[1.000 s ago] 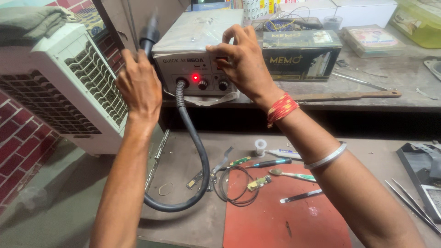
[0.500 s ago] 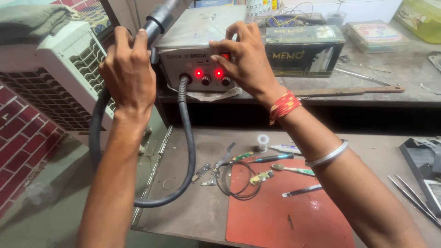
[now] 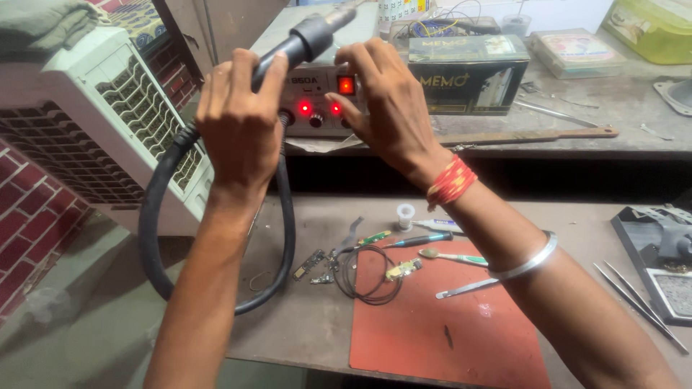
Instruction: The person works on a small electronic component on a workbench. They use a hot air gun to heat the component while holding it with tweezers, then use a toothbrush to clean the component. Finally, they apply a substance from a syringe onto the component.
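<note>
Nearest, a red mat lies on the surface, bearing tweezers, a toothbrush and a small board beside a coil of black wire. A small white pot stands at the mat's far edge; what is in it cannot be made out. A thick black hose loops down over the surface edge and up to the left hand, whose grip is closed around the black wand, held tilted with its nozzle end up and to the right, in front of the station. The right hand is open, fingers spread, its fingertips at the front panel of the grey station, where red lights glow. The station sits on the raised shelf behind, just beside a dark box. Farther back, a flat lidded case and a green tub stand, contents probably hidden by their lids. A white cooler stands at far left.
</note>
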